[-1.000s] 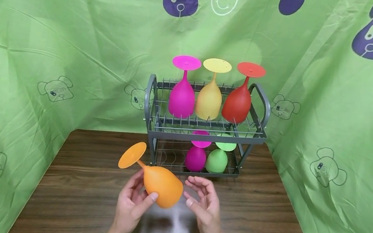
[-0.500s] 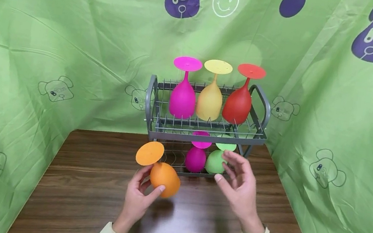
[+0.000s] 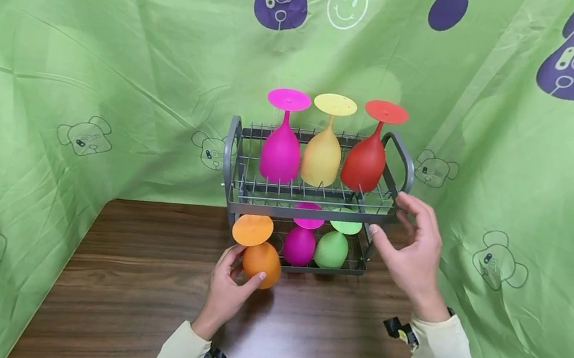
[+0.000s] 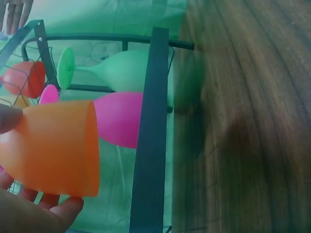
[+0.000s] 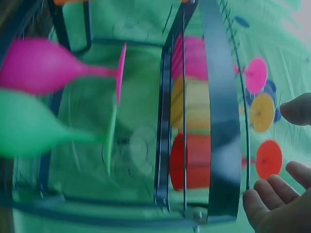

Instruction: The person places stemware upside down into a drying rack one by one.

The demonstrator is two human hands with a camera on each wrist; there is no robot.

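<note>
My left hand (image 3: 227, 288) grips the bowl of an orange wine goblet (image 3: 263, 263), thumb on its near side. The goblet is tilted, foot up and mouth down, just in front of the left part of the dish rack's lower shelf. In the left wrist view the orange bowl (image 4: 53, 150) overlaps the lower magenta goblet (image 4: 119, 119) behind it. My right hand (image 3: 416, 256) is at the front right corner of the two-tier dark grey rack (image 3: 315, 213), thumb and fingers spread, holding nothing. On the lower shelf a magenta goblet (image 3: 300, 246) and a green goblet (image 3: 332, 250) stand upside down.
Upside down on the upper shelf are a magenta goblet (image 3: 280, 156), a yellow goblet (image 3: 321, 159) and a red goblet (image 3: 364, 166). Curved handles (image 3: 232, 145) rise at both rack ends. The wooden table (image 3: 145, 288) is enclosed by green printed cloth (image 3: 170, 60).
The left hand has carried the orange goblet forward to the lower shelf, turning it more mouth-down. My right hand has moved away from the goblet, right and forward to the rack's corner.
</note>
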